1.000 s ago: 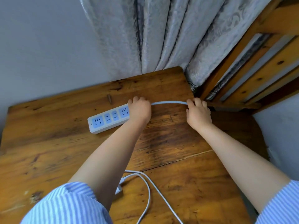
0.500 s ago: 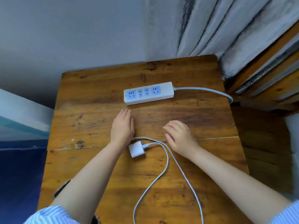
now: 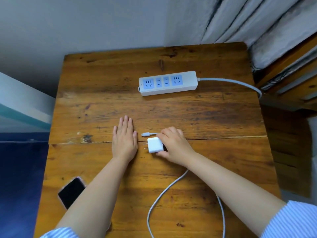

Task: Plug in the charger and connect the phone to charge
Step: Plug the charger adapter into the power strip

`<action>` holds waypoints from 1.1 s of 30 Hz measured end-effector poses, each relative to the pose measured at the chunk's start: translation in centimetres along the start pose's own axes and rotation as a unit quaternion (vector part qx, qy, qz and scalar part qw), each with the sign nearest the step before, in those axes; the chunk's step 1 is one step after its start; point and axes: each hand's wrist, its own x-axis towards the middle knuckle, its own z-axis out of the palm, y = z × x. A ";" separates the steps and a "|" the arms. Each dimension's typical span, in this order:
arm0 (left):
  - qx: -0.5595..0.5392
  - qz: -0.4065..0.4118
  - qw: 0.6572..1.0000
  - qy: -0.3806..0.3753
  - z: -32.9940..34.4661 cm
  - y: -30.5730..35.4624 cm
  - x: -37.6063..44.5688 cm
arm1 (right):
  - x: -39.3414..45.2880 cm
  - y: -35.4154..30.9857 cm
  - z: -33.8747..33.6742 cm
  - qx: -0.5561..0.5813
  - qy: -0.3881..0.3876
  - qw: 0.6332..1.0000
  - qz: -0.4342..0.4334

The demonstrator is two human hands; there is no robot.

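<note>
A white charger (image 3: 154, 144) lies on the wooden table (image 3: 96, 103), its two prongs pointing left. My right hand (image 3: 173, 145) grips the charger's right end. The charger's white cable (image 3: 164, 191) loops toward the near edge, and its small plug tip (image 3: 145, 134) lies just above the charger. My left hand (image 3: 124, 138) rests flat on the table left of the charger, fingers together, holding nothing. A white power strip (image 3: 168, 82) with blue sockets sits farther back. A dark phone (image 3: 72, 192) lies face up near my left forearm.
The power strip's grey cord (image 3: 240, 84) runs off the table's right edge. Curtains (image 3: 248, 23) hang at the back right beside a wooden frame (image 3: 291, 66). A grey wall stands behind the table, with blue flooring at the left.
Both hands drew back from the power strip and its cord to the middle of the table. My right hand closed on the charger, which now points its prongs left. The camera tilted down, showing the phone.
</note>
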 end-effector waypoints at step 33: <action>-0.026 -0.052 0.998 -0.010 -0.5 1.9 4.0 | 11.2 1.4 -15.0 -0.251 0.023 0.964 0.085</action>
